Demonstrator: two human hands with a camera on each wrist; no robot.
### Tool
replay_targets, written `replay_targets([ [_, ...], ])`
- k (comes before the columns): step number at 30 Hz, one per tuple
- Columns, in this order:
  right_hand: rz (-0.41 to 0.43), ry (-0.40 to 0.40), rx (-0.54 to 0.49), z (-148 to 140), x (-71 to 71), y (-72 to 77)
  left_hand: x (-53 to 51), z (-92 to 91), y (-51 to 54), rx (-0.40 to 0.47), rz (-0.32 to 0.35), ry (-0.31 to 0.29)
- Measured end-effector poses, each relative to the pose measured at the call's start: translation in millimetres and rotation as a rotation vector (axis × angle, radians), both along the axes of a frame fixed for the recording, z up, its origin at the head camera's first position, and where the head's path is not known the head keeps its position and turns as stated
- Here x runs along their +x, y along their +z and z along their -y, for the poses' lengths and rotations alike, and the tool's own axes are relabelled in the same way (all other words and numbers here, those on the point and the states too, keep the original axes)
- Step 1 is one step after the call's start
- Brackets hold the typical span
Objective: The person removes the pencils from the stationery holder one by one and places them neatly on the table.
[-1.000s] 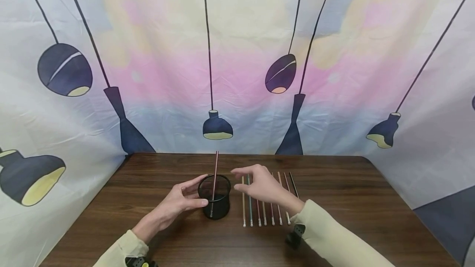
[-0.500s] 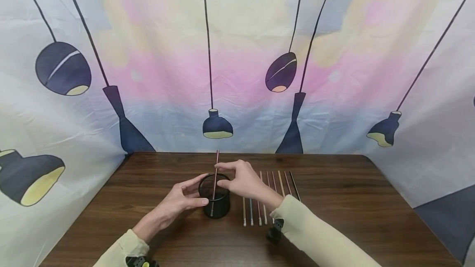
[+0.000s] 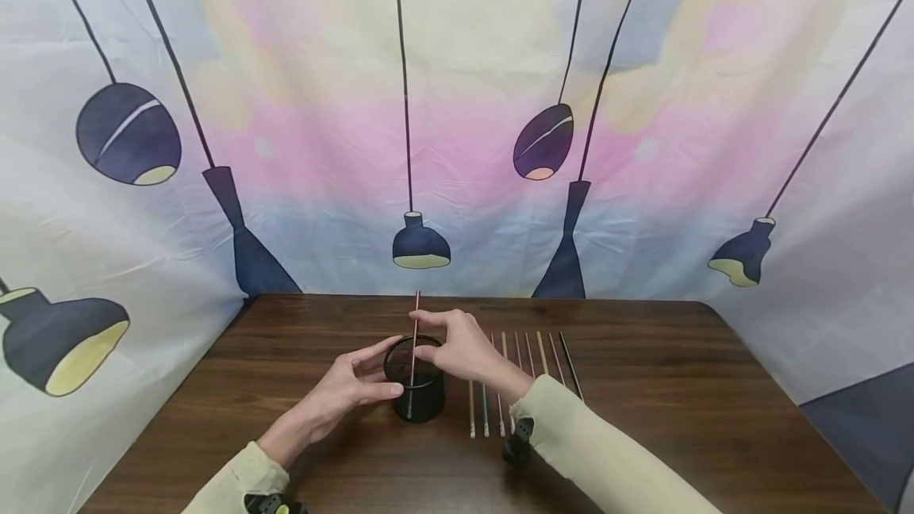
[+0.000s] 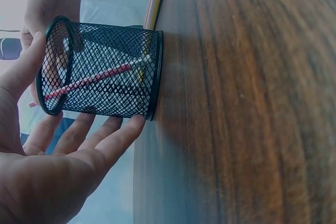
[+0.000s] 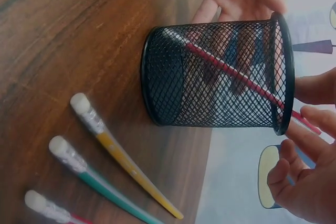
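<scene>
A black mesh pencil cup (image 3: 419, 401) stands upright on the table. My left hand (image 3: 346, 383) holds it from the left, thumb by the rim and fingers along the side, as the left wrist view shows. Inside leans a red pencil (image 5: 226, 66), its eraser end down and its other end above the rim. My right hand (image 3: 460, 347) is over the cup's right side, thumb and index finger at the pencil's upper part, seemingly pinching it. The exact contact is partly hidden. A row of pencils (image 3: 541, 351) lies to the right, partly under my right forearm.
In the right wrist view a yellow pencil (image 5: 131, 166), a green pencil (image 5: 113, 195) and another red pencil (image 5: 50, 207) lie near the cup. The brown wooden table (image 3: 685, 395) ends at a cloth backdrop (image 3: 471, 141) printed with lamps.
My right hand has moved left from above the row of pencils to the pencil in the cup. My left hand has kept its hold on the cup.
</scene>
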State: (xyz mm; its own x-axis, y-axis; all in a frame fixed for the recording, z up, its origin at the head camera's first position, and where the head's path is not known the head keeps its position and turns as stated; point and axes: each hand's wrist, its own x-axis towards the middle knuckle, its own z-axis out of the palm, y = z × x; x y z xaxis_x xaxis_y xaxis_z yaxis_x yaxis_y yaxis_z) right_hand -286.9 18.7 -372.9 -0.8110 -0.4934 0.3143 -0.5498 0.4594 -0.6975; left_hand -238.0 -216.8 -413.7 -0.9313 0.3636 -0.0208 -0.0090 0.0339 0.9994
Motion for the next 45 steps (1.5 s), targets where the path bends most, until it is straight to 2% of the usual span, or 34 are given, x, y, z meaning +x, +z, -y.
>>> replay_targets([
  [9, -0.024, -0.015, -0.052, -0.1, -2.4, -4.9, 1.0, -0.6, 2.2, 0.014, -0.005, -0.009],
  [18, -0.04, 0.01, -0.088, 5.8, -2.8, -14.5, 0.5, 0.5, 1.7, -0.002, 0.005, -0.012],
  [26, -0.054, -0.027, -0.134, 11.1, -5.9, -19.2, -0.2, 0.6, 2.5, 0.0, -0.005, -0.006],
  [33, -0.095, -0.078, -0.1, 10.7, -5.4, -18.4, -0.1, 0.4, 3.5, -0.003, -0.001, -0.017],
  [36, -0.116, -0.076, -0.077, 10.1, -5.5, -16.7, 0.2, 0.6, 3.7, -0.003, 0.003, -0.019],
  [45, -0.062, -0.046, -0.12, 12.1, -6.0, -18.9, 0.4, 1.2, 3.8, 0.003, 0.009, -0.018],
])
